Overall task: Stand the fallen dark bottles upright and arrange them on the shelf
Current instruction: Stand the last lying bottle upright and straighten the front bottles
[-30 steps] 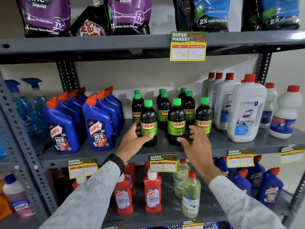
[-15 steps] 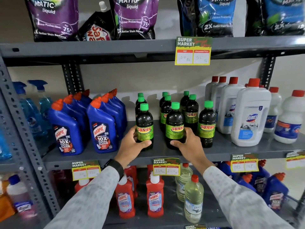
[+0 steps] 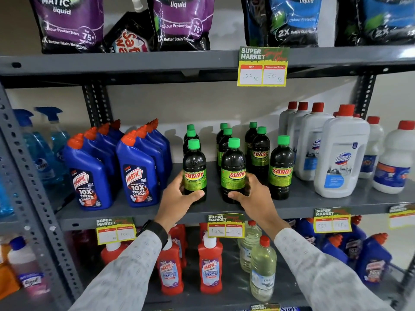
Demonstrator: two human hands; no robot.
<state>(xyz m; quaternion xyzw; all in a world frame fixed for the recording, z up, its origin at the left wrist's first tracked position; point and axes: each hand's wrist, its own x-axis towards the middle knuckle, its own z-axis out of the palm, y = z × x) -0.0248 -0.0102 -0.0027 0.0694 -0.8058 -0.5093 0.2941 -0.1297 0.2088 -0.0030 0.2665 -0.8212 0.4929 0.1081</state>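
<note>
Several dark Sunny bottles with green caps stand upright in three rows on the grey middle shelf (image 3: 314, 205). My left hand (image 3: 179, 198) wraps the base of the front left dark bottle (image 3: 194, 167). My right hand (image 3: 253, 196) grips the lower part of the front middle dark bottle (image 3: 233, 167). A third front dark bottle (image 3: 281, 167) stands free at the right. More dark bottles (image 3: 260, 151) stand behind them. None lies on its side in view.
Blue Harpic bottles (image 3: 137, 176) stand close on the left, white Domex bottles (image 3: 339, 153) close on the right. Price tags (image 3: 225, 225) hang on the shelf edge. Detergent pouches (image 3: 182, 23) fill the shelf above; red and pale bottles (image 3: 210, 265) stand on the shelf below.
One second ago both hands were reaching toward the front bottles. Now each hand is closed around a bottle, and the two bottles stand slightly further apart and forward.
</note>
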